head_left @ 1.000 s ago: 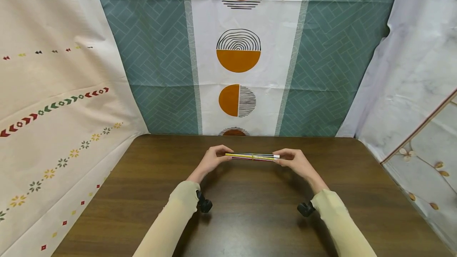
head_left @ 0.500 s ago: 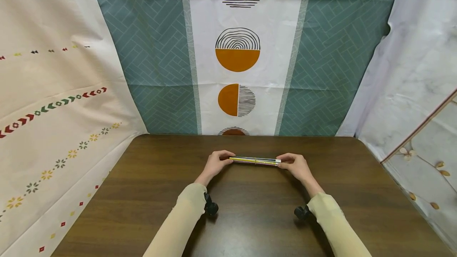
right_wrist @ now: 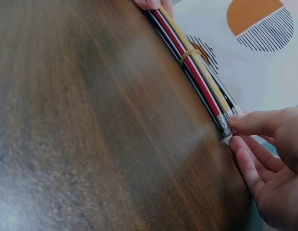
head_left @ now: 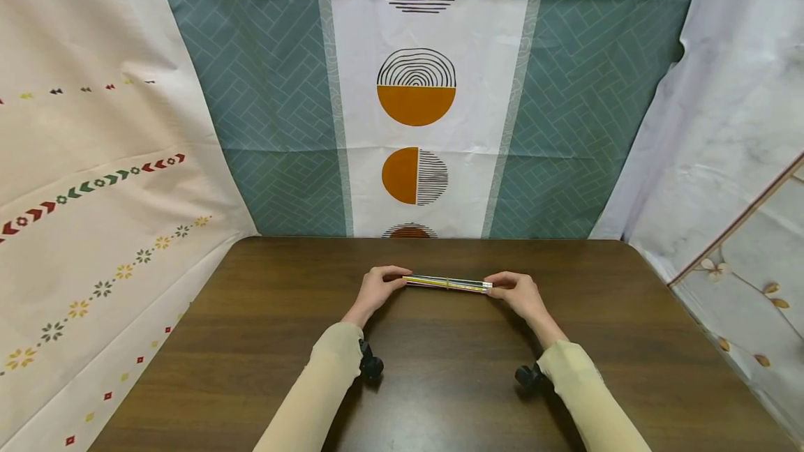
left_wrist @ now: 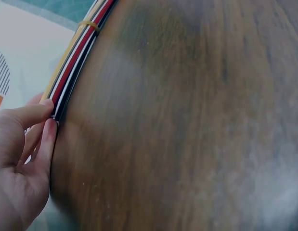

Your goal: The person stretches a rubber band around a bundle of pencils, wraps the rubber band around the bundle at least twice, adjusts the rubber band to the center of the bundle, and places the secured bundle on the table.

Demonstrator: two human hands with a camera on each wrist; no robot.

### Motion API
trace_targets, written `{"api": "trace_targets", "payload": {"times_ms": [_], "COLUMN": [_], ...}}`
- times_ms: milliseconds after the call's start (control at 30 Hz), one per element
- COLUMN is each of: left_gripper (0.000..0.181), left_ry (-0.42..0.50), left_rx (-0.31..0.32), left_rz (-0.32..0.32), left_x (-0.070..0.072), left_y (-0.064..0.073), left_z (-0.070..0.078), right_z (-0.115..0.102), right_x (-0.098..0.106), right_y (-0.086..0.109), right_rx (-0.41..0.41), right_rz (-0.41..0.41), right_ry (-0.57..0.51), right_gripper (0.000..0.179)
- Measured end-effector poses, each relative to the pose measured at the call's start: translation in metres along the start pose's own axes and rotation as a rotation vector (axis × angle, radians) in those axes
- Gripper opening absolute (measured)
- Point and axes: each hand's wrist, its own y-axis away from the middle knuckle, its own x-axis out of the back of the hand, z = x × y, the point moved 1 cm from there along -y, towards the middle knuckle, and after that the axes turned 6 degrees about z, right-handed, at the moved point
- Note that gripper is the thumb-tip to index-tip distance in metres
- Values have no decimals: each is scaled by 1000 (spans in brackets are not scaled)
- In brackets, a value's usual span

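Note:
A bundle of several pencils [head_left: 433, 282], yellow, red-and-white striped and dark, lies crosswise between my hands toward the far side of the table. A tan rubber band [right_wrist: 189, 55] wraps its middle. My left hand [head_left: 375, 291] pinches the left end between thumb and fingers; in the left wrist view the fingertips [left_wrist: 48, 126] cover that end. My right hand [head_left: 520, 296] pinches the other end, where silver ferrules [right_wrist: 225, 123] show in the right wrist view. Whether the bundle touches the table top I cannot tell.
The brown wooden table [head_left: 433, 375] spreads beneath both hands. A green and white patterned cloth [head_left: 283, 89] hangs behind its far edge. Cream cloth [head_left: 125, 180] stands at the left, white marbled cloth [head_left: 722, 124] at the right. Black wrist cameras [head_left: 372, 367] sit under the sleeves.
Both hands have lowered the pencil bundle slightly toward the table and nearer to me, mostly in the first half second. Its right end now sits a little lower in the view.

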Motion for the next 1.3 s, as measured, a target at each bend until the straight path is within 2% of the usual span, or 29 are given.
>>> {"api": "trace_targets", "payload": {"times_ms": [400, 1033, 1167, 1300], "left_gripper": [25, 26, 37, 53], "left_ry": [58, 57, 61, 57], "left_rx": [33, 46, 53, 51], "left_rz": [-36, -47, -66, -91], "left_x": [2, 2, 2, 3], "left_y": [1, 2, 2, 3], "left_z": [-2, 1, 0, 0], "right_z": [1, 1, 2, -2], "right_x": [0, 0, 2, 6], "right_y": [1, 1, 0, 4], "right_rx": [-15, -9, 20, 53], "right_rz": [-31, -26, -43, -102], "right_ry": [-36, -44, -53, -61], "right_gripper": [25, 27, 36, 51]}}
